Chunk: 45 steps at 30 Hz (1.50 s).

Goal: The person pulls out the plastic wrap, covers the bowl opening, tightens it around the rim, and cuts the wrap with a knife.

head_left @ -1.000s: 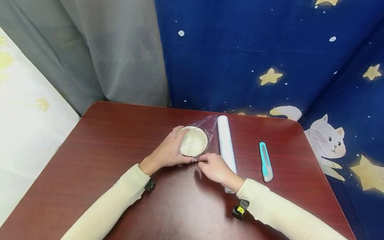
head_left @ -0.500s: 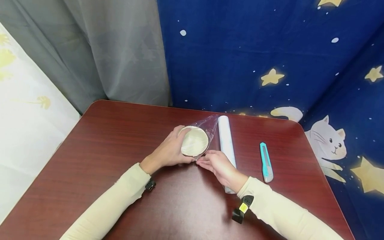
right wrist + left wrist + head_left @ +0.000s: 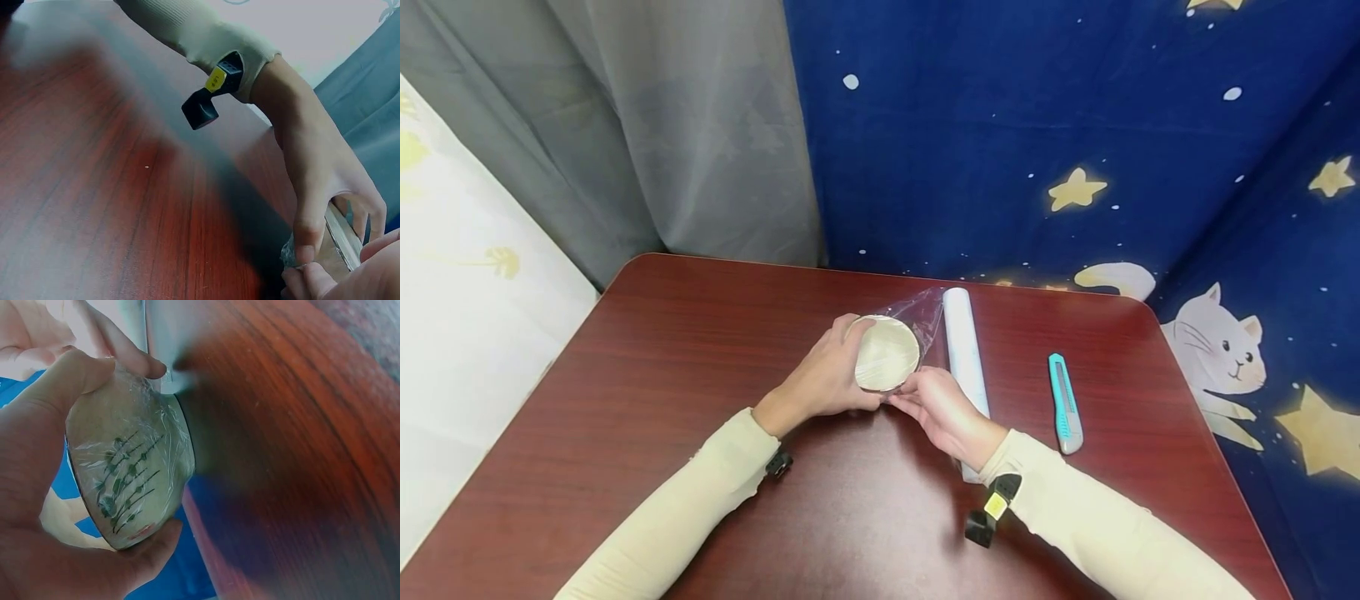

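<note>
A pale bowl [image 3: 887, 354] covered with clear plastic wrap [image 3: 921, 312] is in my left hand [image 3: 823, 371]. Its thumb and fingers grip the bowl's side and rim. Dark plant sprigs decorate the bowl's wall, seen through wrinkled film in the left wrist view. My right hand [image 3: 951, 412] is at the bowl's near right side, its fingers fairly straight and touching the gathered wrap [image 3: 289, 253] beside my left thumb. The wrap stretches from the bowl back to a white roll [image 3: 966, 358], which lies just right of it, partly behind my right wrist.
A teal utility knife [image 3: 1065, 404] lies right of the roll on the reddish-brown table [image 3: 715, 325]. Curtains hang behind the table's far edge, grey [image 3: 715, 133] at the left and blue [image 3: 925, 133] with stars at the right.
My right fingers have gone from pinching the wrap at the near edge to straighter, touching the bowl's side slightly higher up. My left hand keeps its grip; roll and knife stay put.
</note>
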{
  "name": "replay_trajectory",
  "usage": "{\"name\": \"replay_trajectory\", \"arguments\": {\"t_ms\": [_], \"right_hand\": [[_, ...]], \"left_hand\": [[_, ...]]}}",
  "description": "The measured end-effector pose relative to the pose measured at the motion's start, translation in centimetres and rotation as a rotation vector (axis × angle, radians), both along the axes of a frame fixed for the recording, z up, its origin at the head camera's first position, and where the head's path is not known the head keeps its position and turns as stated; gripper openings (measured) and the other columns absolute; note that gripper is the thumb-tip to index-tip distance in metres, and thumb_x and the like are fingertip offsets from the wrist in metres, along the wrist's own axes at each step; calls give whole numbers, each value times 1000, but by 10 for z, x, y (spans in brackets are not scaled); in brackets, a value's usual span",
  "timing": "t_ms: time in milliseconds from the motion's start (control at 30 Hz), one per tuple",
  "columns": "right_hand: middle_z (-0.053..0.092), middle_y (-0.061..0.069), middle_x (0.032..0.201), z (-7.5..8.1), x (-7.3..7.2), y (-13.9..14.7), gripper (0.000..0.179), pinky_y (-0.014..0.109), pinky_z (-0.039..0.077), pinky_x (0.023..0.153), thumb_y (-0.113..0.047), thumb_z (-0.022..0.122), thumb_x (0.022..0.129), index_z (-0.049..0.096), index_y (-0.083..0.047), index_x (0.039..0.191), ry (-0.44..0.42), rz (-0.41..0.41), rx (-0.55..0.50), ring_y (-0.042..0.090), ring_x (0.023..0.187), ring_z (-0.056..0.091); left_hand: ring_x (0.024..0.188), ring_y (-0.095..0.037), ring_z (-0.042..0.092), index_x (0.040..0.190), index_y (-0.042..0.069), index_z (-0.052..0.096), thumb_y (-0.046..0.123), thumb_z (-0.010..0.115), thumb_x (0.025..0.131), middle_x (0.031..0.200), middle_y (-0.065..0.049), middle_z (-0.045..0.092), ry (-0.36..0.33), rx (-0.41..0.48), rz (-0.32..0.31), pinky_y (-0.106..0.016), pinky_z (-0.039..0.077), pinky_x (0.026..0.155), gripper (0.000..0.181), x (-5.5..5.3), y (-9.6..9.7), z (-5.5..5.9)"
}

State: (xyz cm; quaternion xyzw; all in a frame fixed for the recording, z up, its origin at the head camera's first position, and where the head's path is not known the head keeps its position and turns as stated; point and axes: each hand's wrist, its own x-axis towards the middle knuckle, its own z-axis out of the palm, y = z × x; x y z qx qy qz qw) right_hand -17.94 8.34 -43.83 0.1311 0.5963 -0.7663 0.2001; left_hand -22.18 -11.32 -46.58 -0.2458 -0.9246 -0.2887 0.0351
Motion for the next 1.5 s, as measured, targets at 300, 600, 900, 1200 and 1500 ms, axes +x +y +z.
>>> {"name": "replay_trajectory", "arguments": {"t_ms": [300,600,900,1200,1500], "right_hand": [[66,23,116,-5,-6,5,33,45,50,116,11,45,97,52,15,128,41,89,48,26,107,68],[59,32,139,-6,-7,14,55,49,41,123,5,47,98,37,21,150,133,179,119,35,130,62],[50,35,149,-4,-5,17,70,48,39,124,7,48,95,23,22,159,122,203,117,38,140,54],[53,37,151,20,4,28,77,53,43,120,-2,60,97,26,16,164,224,212,382,40,133,59],[48,27,165,39,-13,53,57,55,37,125,-7,58,104,47,6,159,411,241,486,41,154,45]], "left_hand": [[130,-45,56,159,3,44,40,103,68,153,-27,44,-10,-3,3,-57,52,108,114,1,-1,2],[130,-45,56,159,5,44,41,102,70,155,-26,43,-22,6,3,-57,52,109,113,2,-3,-1],[131,-45,56,160,6,43,40,103,69,156,-26,43,-35,7,4,-57,52,109,114,3,-3,1],[145,-51,48,165,8,38,45,103,73,167,-31,34,-73,13,-23,-64,44,117,119,1,-5,2],[154,-41,42,168,0,32,43,92,86,171,-27,34,-167,198,17,-59,39,123,111,5,-18,10]]}}
